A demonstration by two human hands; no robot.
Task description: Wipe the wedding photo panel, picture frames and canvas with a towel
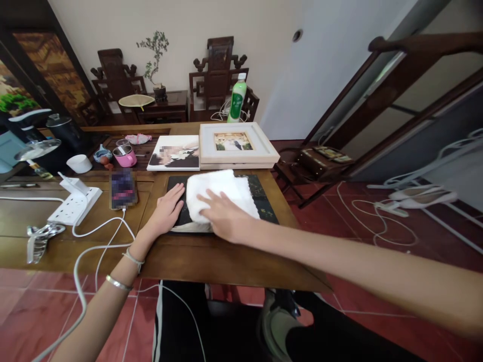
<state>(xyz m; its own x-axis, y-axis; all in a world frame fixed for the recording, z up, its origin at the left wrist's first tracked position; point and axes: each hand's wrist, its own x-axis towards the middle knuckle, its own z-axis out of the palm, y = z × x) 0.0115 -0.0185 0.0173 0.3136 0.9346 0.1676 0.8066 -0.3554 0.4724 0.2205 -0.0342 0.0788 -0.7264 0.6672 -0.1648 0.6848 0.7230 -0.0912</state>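
Note:
A white cloth (241, 193) with a scalloped edge lies folded over a flat black board (266, 203) near the right end of the table. My right hand (222, 213) rests on the cloth, palm down with its fingers spread. At the board's left edge my left hand (169, 208) lies flat, fingers stretched out and touching the board. Just behind the board are a white photo panel (175, 156) and a pale framed picture (260, 146). The cloth hides much of the board's surface.
To the left are a phone (124, 190) on a charging cable, a white power strip (75, 203), a hair claw clip (41, 241) and a pink mug (126, 157). A green bottle (237, 100) stands behind the frame. White cables cross the table's front edge.

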